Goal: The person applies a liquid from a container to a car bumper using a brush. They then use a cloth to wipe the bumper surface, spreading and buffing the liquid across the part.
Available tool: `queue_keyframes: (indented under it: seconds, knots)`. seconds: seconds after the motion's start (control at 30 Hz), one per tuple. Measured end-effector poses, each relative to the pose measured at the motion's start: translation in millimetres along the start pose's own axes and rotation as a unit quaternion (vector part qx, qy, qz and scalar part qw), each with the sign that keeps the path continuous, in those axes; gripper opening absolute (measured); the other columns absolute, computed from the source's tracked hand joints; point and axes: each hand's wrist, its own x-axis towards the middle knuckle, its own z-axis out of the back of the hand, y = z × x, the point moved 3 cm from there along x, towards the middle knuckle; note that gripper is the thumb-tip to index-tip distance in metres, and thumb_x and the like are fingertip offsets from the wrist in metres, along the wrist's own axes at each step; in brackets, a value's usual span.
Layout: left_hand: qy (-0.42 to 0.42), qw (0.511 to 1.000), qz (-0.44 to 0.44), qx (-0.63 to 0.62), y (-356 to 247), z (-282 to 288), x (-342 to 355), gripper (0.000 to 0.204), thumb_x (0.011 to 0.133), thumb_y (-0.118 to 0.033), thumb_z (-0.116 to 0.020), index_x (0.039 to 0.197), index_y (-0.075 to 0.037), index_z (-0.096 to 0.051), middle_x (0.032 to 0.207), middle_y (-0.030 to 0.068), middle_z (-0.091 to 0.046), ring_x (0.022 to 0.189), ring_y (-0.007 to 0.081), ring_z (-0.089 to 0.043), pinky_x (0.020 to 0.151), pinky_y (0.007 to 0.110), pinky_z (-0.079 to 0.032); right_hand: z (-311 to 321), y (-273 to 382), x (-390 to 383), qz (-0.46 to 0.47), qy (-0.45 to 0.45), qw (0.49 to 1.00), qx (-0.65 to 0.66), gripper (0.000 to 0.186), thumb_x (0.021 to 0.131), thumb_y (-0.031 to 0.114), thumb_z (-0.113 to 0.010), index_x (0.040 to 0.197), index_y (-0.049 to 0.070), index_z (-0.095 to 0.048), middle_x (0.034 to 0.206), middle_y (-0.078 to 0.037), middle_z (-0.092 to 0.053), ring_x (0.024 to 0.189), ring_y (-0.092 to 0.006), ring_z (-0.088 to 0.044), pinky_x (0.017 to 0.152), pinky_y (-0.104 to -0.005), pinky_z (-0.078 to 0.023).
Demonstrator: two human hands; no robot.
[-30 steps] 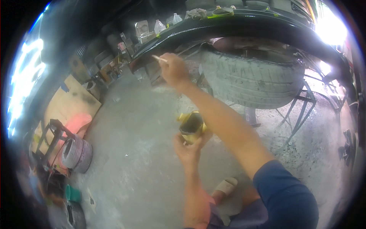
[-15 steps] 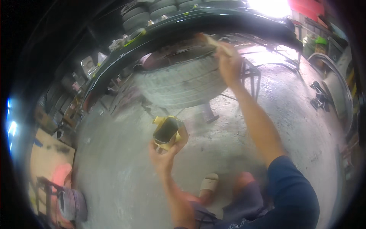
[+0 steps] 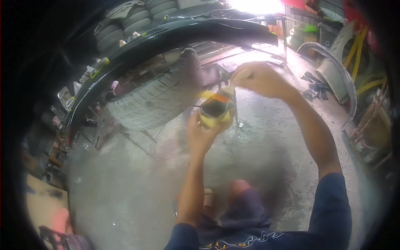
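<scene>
My left hand (image 3: 203,135) is wrapped round a small yellow container (image 3: 208,122), holding it up with its open mouth showing. The inside looks dark. My right hand (image 3: 262,79) grips the pale handle of a paintbrush (image 3: 228,89), its orange end down at the far rim of the container. Whether the tip touches the contents cannot be made out. Left of both hands, a greyish tire (image 3: 152,98) with a worn, grooved tread rests raised off the floor on a stand, most of which is hidden.
A long dark curved car bumper (image 3: 175,35) arches behind the tire. Several stacked tires (image 3: 137,21) stand beyond it. At the right, a pale curved panel (image 3: 333,79) leans near dark scraps (image 3: 314,85) on the concrete floor (image 3: 271,133). A pink chair (image 3: 61,221) is at lower left.
My right hand has brought the brush from the tire's top edge down to the container. My left hand has raised the container to the right. The view has shifted, so the tire appears farther left.
</scene>
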Motion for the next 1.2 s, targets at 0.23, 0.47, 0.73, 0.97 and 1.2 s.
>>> queue_keyframes:
  seconds: [0.23,0.47,0.73,0.97,1.2]
  knots:
    - [-0.049,0.996,-0.068,0.016,-50.0,-49.0,27.9,0.069,0.060,-0.017,-0.089,0.120,0.005,-0.061,0.115,0.0162,-0.065,0.105,0.0252,-0.065,0.092,0.036,-0.053,-13.1,-46.1,25.7,-0.088,0.121,0.982,-0.115,0.026,0.081,0.021,-0.067,0.096,0.002,-0.076,0.093,-0.019,-0.074,0.089,-0.0339,-0.072,0.084,-0.0413,-0.056]
    - [-0.010,0.992,0.000,-0.124,-63.5,-58.5,113.6,0.054,0.067,-0.012,-0.085,0.113,0.008,-0.065,0.098,0.0151,-0.074,0.085,0.0213,-0.072,0.077,0.033,-0.058,64.1,-51.0,80.8,0.036,-0.092,0.993,-0.068,0.022,0.092,0.021,-0.067,0.105,0.006,-0.076,0.091,-0.013,-0.075,0.088,-0.0245,-0.073,0.082,-0.0383,-0.056]
    - [-0.079,0.992,-0.052,-0.090,-49.8,-85.4,190.2,0.043,0.070,-0.010,-0.085,0.108,0.005,-0.072,0.097,0.0146,-0.076,0.084,0.0194,-0.074,0.074,0.032,-0.058,71.4,-62.1,146.9,0.059,-0.196,0.968,-0.146,0.020,0.094,0.019,-0.066,0.108,0.009,-0.077,0.102,-0.009,-0.075,0.100,-0.0253,-0.071,0.093,-0.0350,-0.055]
    - [-0.046,0.997,-0.020,-0.059,-48.7,-95.9,199.5,0.038,0.070,-0.010,-0.086,0.104,0.004,-0.074,0.093,0.0129,-0.077,0.082,0.0176,-0.074,0.071,0.031,-0.058,70.8,-65.4,147.8,0.158,-0.130,0.961,-0.184,0.019,0.092,0.013,-0.061,0.102,0.008,-0.077,0.100,-0.011,-0.076,0.097,-0.0246,-0.072,0.092,-0.0372,-0.055]
    - [-0.023,0.994,-0.038,-0.095,-62.0,-100.1,201.4,0.039,0.071,-0.007,-0.085,0.106,0.006,-0.072,0.096,0.0152,-0.076,0.082,0.0186,-0.073,0.075,0.031,-0.059,105.6,-104.5,134.6,0.235,-0.249,0.922,-0.182,0.018,0.092,0.017,-0.066,0.102,0.007,-0.077,0.094,-0.008,-0.076,0.088,-0.0205,-0.071,0.078,-0.0324,-0.056]
